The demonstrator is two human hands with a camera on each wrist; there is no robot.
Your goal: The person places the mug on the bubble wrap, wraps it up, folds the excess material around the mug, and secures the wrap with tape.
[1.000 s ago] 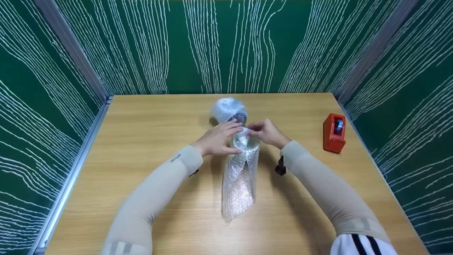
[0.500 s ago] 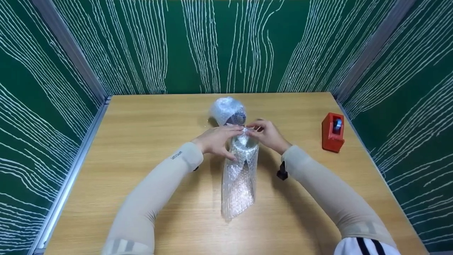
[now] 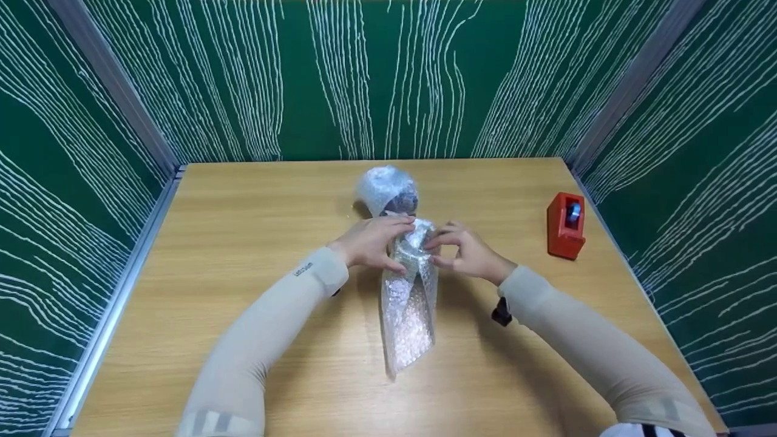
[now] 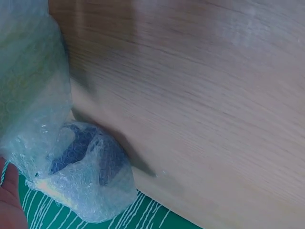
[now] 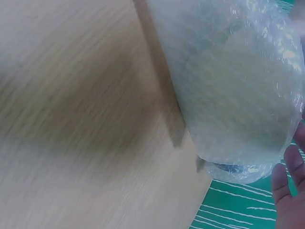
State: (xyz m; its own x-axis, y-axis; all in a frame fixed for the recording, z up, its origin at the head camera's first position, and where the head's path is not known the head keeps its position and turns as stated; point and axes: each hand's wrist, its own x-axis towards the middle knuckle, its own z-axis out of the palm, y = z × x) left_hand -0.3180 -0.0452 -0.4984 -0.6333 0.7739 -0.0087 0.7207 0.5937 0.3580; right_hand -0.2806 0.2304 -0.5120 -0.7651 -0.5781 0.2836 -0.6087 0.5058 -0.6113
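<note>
A long bundle rolled in clear bubble wrap (image 3: 410, 303) lies on the wooden table (image 3: 243, 218), pointing away from me. My left hand (image 3: 371, 243) grips its far end from the left, fingers over the top and thumb below. From the right, my right hand (image 3: 462, 254) holds the same end, fingertips and thumb pressed into the wrap. The right wrist view shows the bundle (image 5: 233, 90) close up, with fingers (image 5: 286, 191) at the edge. Just beyond the hands sits a second bubble-wrapped parcel (image 3: 388, 189) with something dark inside, also seen in the left wrist view (image 4: 81, 181).
A red tape dispenser (image 3: 564, 226) stands near the table's right edge. Green partition walls (image 3: 388, 79) with white lines close in the table at the back and on both sides. Bare wood lies to the left and toward me.
My right hand has slid from the top far tip of the bundle down to its right side, nearer to me. The left hand has kept its grip in place.
</note>
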